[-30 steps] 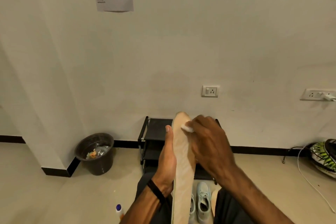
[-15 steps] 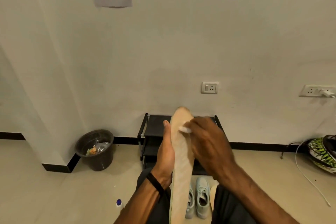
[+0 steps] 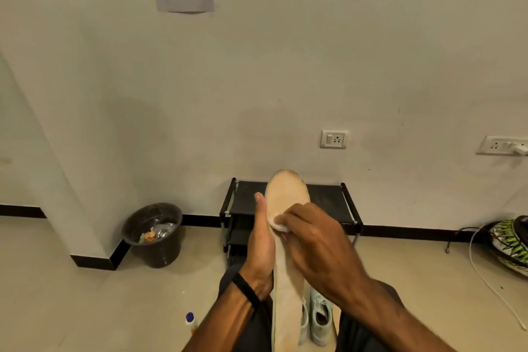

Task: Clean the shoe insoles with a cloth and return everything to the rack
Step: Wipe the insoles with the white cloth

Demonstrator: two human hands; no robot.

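From the head view, the job looks to be in its cleaning stage, with the putting-away not yet begun. One tan insole (image 3: pixel 287 254) is up in the air in front of the person, toe end pointing far toward the wall, and a small white cloth (image 3: pixel 278 224) is pressed against its upper part. The black shoe rack (image 3: pixel 328 197) stands against the far wall with its top shelf bare. A pair of pale sneakers (image 3: pixel 318 320) sits on the floor near the person, so they are not back on the rack. A second tan shape shows just right of the sneakers; it may be the other insole, but I cannot tell.

The left hand (image 3: pixel 261 246) supports the insole from its left edge, palm against it, thumb straight up along the side, the fingers hidden behind, apparently wrapped round it. The right hand (image 3: pixel 317 248) reaches across from the right, its fingers curled down over the cloth, pinching it against the insole's face.

A small bottle (image 3: pixel 190 321) stands on the floor to the near left.
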